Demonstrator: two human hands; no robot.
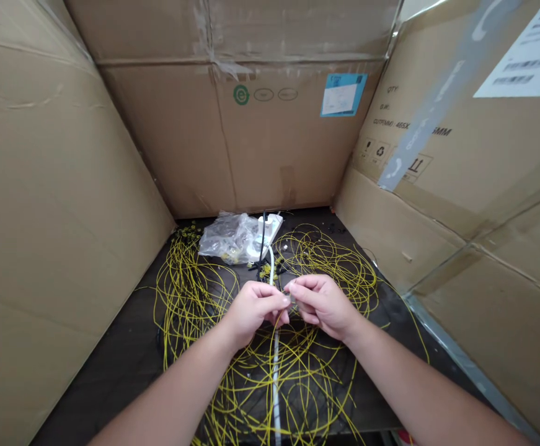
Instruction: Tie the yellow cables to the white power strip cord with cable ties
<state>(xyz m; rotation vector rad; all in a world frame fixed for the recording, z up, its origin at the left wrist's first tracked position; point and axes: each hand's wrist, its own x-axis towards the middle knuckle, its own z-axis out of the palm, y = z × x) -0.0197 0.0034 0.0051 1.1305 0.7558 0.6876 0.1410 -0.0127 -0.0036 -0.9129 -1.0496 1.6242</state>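
Note:
My left hand [258, 308] and my right hand [324, 302] meet above the middle of the dark table, fingertips almost touching. The left thumb and fingers are pinched, and a thin yellow wire [278, 321] runs down from beneath them. Between the two hands a small greyish piece shows; the fingers cover most of it. My right hand is also closed in a pinch, but what it grips is too small and hidden to name. Below both hands lie loose loops of yellow wire [307, 378], and a white cable [276, 384] passes under them.
Cardboard boxes [270, 148] wall the table at the back and both sides. A white power strip [274, 224] with a plug stands behind a clear plastic bag [225, 238]. Bundles of yellow wire lie left [181, 291] and right [362, 272].

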